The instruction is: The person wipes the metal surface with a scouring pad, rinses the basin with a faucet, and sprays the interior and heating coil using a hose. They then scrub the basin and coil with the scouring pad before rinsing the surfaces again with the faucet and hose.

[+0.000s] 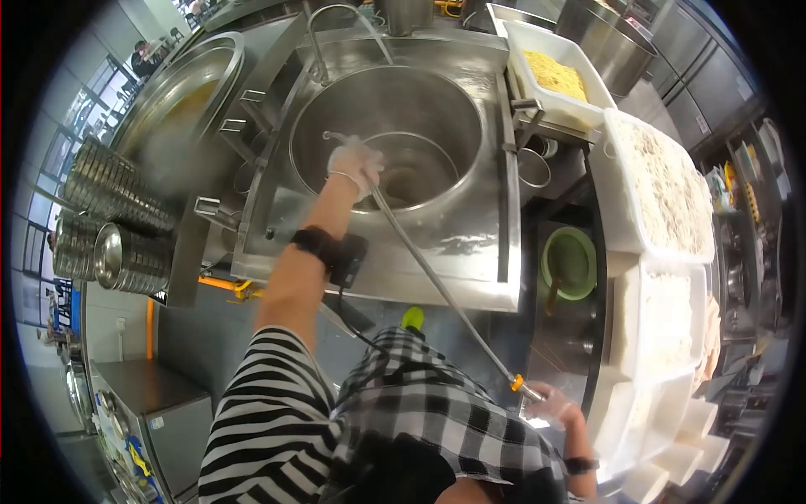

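Note:
My left hand (356, 165), in a clear glove, is closed around the upper part of a long metal rod (437, 284) over the big round steel pot (386, 77). A short hooked metal end sticks out past my fingers inside the pot. The rod slants down to the right, with a yellow collar near its lower end. My right hand (550, 405), also gloved, grips that lower end beside my checked apron. Some water seems to lie at the pot's bottom, though haze blurs it. A curved steel tap (316, 42) arches over the pot's back rim.
At left stand stacked metal bowls (126, 256) and a steaming wide pan (227, 52). White tubs (659, 181) line the right side, one holding yellow noodles (554, 77). A green bowl (571, 262) sits on a lower shelf. A steel cabinet (159, 403) stands lower left.

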The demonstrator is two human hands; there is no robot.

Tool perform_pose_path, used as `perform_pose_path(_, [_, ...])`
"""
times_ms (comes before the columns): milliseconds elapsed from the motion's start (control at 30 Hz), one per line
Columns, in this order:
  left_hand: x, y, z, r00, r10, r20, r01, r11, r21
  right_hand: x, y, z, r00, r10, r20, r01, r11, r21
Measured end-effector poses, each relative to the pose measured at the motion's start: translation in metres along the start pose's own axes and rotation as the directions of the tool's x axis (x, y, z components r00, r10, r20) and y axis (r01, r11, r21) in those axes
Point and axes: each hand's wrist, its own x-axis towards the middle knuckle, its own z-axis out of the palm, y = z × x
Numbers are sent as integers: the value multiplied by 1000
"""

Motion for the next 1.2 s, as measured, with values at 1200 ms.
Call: perform_pose_path(1200, [317, -36, -82, 978, 152, 142, -185, 317, 930, 36, -131, -34, 736, -513, -441, -32, 624, -780])
